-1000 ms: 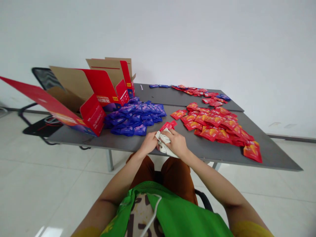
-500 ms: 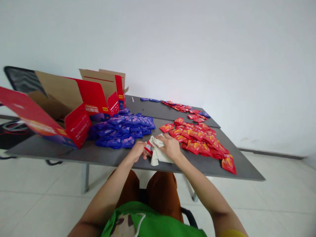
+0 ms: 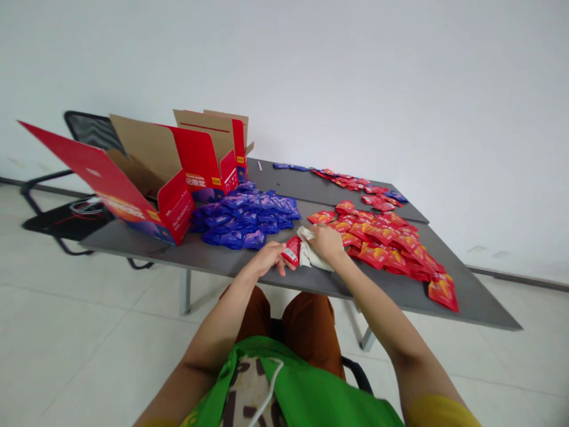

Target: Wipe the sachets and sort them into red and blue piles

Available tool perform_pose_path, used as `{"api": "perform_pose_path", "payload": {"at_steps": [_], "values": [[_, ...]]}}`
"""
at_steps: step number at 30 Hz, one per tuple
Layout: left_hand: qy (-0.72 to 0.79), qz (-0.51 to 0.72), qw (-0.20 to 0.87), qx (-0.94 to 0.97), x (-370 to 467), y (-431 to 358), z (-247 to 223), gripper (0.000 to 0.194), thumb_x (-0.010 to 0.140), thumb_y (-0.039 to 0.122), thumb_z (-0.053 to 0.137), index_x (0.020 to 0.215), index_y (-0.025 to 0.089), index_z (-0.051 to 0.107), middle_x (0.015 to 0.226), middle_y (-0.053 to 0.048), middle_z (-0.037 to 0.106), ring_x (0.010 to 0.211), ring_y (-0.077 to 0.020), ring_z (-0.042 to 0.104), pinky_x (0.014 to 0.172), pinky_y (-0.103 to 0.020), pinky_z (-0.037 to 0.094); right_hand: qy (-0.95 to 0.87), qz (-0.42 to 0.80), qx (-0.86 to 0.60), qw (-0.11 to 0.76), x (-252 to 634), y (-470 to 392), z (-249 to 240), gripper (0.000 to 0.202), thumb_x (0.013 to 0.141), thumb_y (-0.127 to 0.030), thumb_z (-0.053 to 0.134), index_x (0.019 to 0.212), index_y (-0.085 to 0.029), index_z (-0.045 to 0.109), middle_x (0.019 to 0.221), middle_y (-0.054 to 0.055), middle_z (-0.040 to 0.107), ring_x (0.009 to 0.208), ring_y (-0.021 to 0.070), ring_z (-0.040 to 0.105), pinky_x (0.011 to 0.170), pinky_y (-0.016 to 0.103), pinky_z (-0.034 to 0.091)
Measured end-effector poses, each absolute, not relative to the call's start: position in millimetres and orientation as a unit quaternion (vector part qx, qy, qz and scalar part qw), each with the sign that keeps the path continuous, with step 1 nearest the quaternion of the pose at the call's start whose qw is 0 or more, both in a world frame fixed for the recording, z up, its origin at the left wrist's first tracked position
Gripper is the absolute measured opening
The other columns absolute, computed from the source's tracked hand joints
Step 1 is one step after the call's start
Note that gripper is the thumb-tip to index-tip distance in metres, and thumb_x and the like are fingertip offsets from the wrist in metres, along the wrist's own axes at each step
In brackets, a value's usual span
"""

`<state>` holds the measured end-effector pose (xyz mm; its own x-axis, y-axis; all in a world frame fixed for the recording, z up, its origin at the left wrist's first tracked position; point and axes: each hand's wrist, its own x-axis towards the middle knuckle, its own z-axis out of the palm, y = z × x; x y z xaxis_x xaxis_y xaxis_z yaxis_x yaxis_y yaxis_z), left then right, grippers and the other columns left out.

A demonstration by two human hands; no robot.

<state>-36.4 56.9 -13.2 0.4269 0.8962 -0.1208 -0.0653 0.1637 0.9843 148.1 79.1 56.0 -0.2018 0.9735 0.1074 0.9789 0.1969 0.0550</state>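
Observation:
My left hand (image 3: pixel 268 258) is closed on the edge of a small red packet (image 3: pixel 292 250), whose barcode side faces up. Close beside it, my right hand (image 3: pixel 326 242) grips a cream cloth (image 3: pixel 311 256) at the table's near edge. The cloth lies crumpled against the packet's right side, its lower part on the tabletop. To the left of my hands is a pile of blue packets (image 3: pixel 251 214). A spread pile of red packets (image 3: pixel 386 240) lies to the right.
Open red cartons (image 3: pixel 175 207) stand on the table's left part, with a black chair (image 3: pixel 95 127) behind them. Along the far side of the grey table (image 3: pixel 267 270) lie more red packets (image 3: pixel 342 179), several blue packets (image 3: pixel 291 167) and a small white stick (image 3: pixel 260 166).
My view has swung left, so everything appears further right. The cloth has come off much of the red packet, which now shows more of its barcode side. Both hands keep their holds.

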Motion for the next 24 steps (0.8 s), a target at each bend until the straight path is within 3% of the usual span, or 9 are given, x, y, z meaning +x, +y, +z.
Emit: {"api": "perform_pose_path", "payload": {"at_steps": [4, 7, 13, 17, 21, 24], "values": [[0.399, 0.397, 0.646, 0.516, -33, 55, -15, 0.053, 0.079, 0.056, 0.05, 0.07, 0.006, 0.064, 0.06, -0.016, 0.067, 0.042, -0.0202, 0.061, 0.039, -0.026, 0.044, -0.825, -0.049, -0.555, 0.095, 150, 54, 55, 0.039, 0.095, -0.047, 0.042, 0.128, -0.034, 0.056, 0.116, 0.006, 0.062, 0.098, 0.0194, 0.061, 0.078, 0.024, 0.044], [0.383, 0.402, 0.654, 0.514, -33, 55, -14, 0.053, 0.077, 0.056, 0.054, 0.075, 0.005, 0.066, 0.064, -0.015, 0.068, 0.047, -0.0217, 0.063, 0.041, -0.029, 0.047, -0.858, -0.026, -0.503, 0.097, 142, 43, 43, 0.036, 0.094, -0.042, 0.045, 0.128, -0.036, 0.056, 0.121, 0.004, 0.06, 0.102, 0.0183, 0.06, 0.079, 0.023, 0.044], [0.412, 0.383, 0.687, 0.46, -35, 63, -8, 0.044, 0.08, 0.047, 0.056, 0.068, 0.005, 0.065, 0.058, -0.015, 0.067, 0.043, -0.0167, 0.061, 0.042, -0.023, 0.046, -0.782, -0.041, -0.621, 0.034, 138, 73, 43, 0.029, 0.094, -0.038, 0.045, 0.116, -0.032, 0.063, 0.107, 0.006, 0.064, 0.091, 0.0203, 0.063, 0.07, 0.025, 0.044], [0.447, 0.365, 0.701, 0.418, -40, 59, 1, 0.037, 0.081, 0.038, 0.055, 0.072, 0.005, 0.067, 0.062, -0.015, 0.069, 0.047, -0.0162, 0.063, 0.05, -0.025, 0.051, -0.747, -0.056, -0.658, 0.074, 160, 75, 56, 0.033, 0.094, -0.042, 0.045, 0.121, -0.031, 0.06, 0.11, 0.008, 0.063, 0.092, 0.0207, 0.063, 0.068, 0.025, 0.043], [0.482, 0.423, 0.614, 0.46, -56, 47, 32, 0.037, 0.075, 0.043, 0.062, 0.076, 0.006, 0.069, 0.067, -0.012, 0.071, 0.051, -0.0172, 0.064, 0.053, -0.027, 0.051, -0.731, -0.069, -0.664, 0.145, 181, 40, 52, 0.036, 0.094, -0.047, 0.044, 0.126, -0.034, 0.055, 0.113, 0.007, 0.061, 0.094, 0.0205, 0.061, 0.066, 0.024, 0.042], [0.509, 0.458, 0.486, 0.543, -59, 45, 72, 0.037, 0.079, 0.045, 0.059, 0.071, 0.01, 0.068, 0.062, -0.008, 0.069, 0.051, -0.0174, 0.063, 0.051, -0.024, 0.045, -0.745, -0.043, -0.654, 0.124, 183, 11, 40, 0.031, 0.093, -0.041, 0.048, 0.122, -0.034, 0.056, 0.109, 0.006, 0.061, 0.092, 0.0197, 0.06, 0.067, 0.024, 0.042]]}}
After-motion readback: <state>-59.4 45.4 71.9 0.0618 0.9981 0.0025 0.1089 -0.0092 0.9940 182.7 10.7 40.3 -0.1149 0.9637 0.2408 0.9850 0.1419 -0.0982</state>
